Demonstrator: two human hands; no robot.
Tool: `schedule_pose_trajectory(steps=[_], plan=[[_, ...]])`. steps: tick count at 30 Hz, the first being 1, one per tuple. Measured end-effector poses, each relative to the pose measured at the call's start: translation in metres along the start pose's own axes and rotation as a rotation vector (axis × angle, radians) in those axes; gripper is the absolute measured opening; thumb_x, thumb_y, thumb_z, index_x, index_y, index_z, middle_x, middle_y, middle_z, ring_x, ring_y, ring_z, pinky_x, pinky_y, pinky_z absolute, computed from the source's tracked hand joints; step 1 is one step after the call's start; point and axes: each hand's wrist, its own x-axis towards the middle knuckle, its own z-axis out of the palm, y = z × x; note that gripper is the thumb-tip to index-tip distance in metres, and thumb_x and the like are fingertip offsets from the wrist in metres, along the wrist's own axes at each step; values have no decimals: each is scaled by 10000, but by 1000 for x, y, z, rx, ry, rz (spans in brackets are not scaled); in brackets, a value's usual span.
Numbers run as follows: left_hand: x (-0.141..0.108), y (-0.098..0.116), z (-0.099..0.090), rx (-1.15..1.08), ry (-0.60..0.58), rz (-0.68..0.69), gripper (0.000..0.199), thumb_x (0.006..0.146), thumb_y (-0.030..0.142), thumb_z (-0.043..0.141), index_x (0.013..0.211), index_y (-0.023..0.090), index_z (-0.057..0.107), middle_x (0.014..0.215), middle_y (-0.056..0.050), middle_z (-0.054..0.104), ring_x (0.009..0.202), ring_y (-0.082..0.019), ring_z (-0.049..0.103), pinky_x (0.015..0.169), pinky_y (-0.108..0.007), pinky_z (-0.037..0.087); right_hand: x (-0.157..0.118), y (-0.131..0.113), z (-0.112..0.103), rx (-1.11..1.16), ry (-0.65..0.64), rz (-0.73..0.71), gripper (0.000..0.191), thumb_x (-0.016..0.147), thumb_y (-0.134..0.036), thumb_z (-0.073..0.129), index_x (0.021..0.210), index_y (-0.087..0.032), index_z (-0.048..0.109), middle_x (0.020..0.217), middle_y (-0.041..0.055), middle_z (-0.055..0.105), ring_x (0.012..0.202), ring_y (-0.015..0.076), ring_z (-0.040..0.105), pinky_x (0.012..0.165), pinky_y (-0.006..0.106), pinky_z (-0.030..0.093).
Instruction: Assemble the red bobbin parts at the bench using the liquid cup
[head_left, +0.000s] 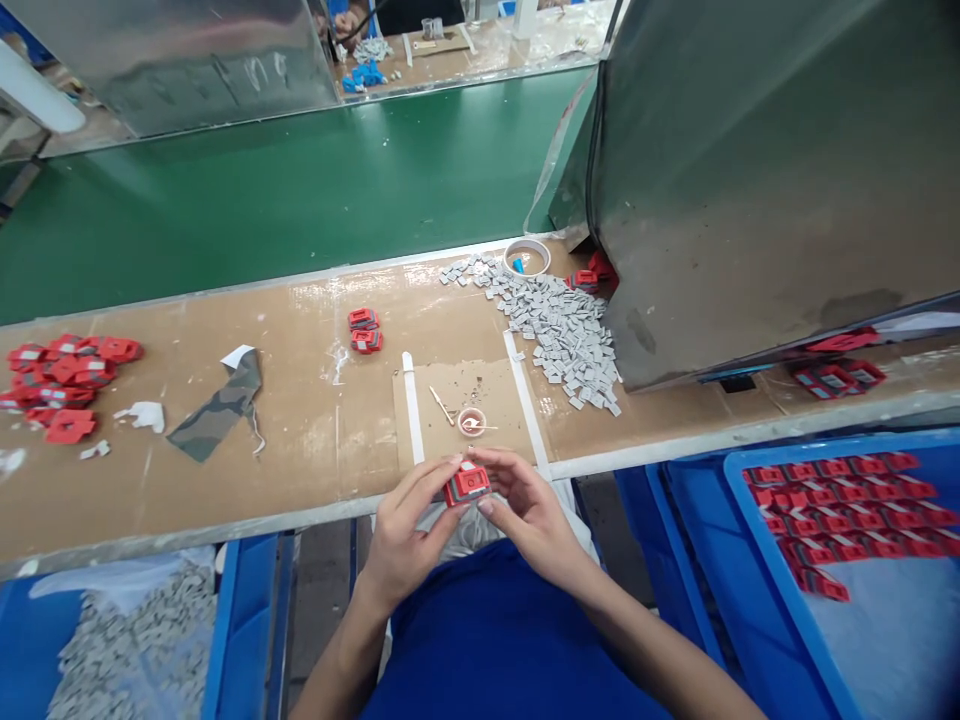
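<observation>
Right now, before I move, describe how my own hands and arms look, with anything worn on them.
Your left hand and right hand are bare: no gloves, and no ring or watch that shows. Left forearm and right forearm are uncovered as far as they are in view, without visible sleeves. A plain blue garment covers your torso.

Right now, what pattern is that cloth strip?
The cloth strip is greyish camouflage, clearest in the head view.

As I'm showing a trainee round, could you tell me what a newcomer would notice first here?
Probably the heap of grey pieces on the bench, right of centre. Next, the rows of red parts in the blue bin at lower right, and the red piece between both hands.
</observation>
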Motion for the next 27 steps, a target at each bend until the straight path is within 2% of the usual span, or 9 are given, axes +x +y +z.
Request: schedule_pose_trajectory(steps=[4,9,14,17,20,22,23,26,27], plan=[[3,2,-6,10,-73,54,421,958,149,661,1369,219,606,1242,-136,717,1154,-233,712,972,-344,619,3,-19,-12,-384,-54,-222,135,1006,-222,610,1131,-242,657,1191,101,687,1148,204,678,973,350,569],[9,7,-11,-2,-139,64,393,979,122,606,1364,204,587,1183,-136,697,1119,-227,707,947,-337,619,5,-35,-13,-622,-133,-283,71,1019,-168,566,1029,-225,606,1166,102,692,1076,200,701,901,323,571],[3,8,-4,17,-146,86,391,984,72,559,1358,186,564,1189,-141,676,1178,-225,677,1007,-339,592,2,-28,-5,-676,-92,-265,187,1021,-108,477,880,-217,535,988,86,656,872,181,671,740,277,555],[1,9,1,23,-196,87,363,993,89,540,1345,178,561,1187,-145,679,1173,-226,681,1001,-333,590,-2,-21,-6,-647,-72,-229,205,1011,-100,478,852,-218,529,899,61,621,806,170,645,703,252,534],[20,4,-3,30,-386,146,339,1015,231,571,1351,187,558,1179,-131,710,1100,-221,713,933,-308,610,-10,-23,-16,-592,-73,-198,188,1017,-126,504,863,-226,544,930,56,653,838,166,669,733,240,536],[47,-10,-17,93,-457,209,385,1016,342,581,1377,211,555,1225,-121,718,1119,-229,711,941,-319,605,-20,-30,-32,-598,-29,-185,186,1016,-141,518,858,-231,555,951,47,673,845,158,681,742,226,534],[63,-21,-28,159,-429,229,396,1019,375,570,1384,222,559,1262,-122,710,1164,-244,695,977,-347,592,-27,-35,-44,-626,17,-182,187,1014,-149,526,850,-232,563,958,45,680,847,155,686,745,222,533],[109,-66,-67,505,-107,142,332,1024,334,489,1295,208,634,1297,-153,672,1214,-323,645,1044,-490,532,-52,-47,-95,-793,259,-194,200,1004,-207,558,807,-232,587,972,49,703,872,170,697,762,239,531],[121,-82,-77,623,-74,91,335,1009,338,480,1256,197,657,1323,-172,645,1210,-359,631,1038,-536,518,-60,-49,-117,-863,361,-196,204,999,-239,570,798,-232,595,971,54,713,882,183,700,773,257,530]])
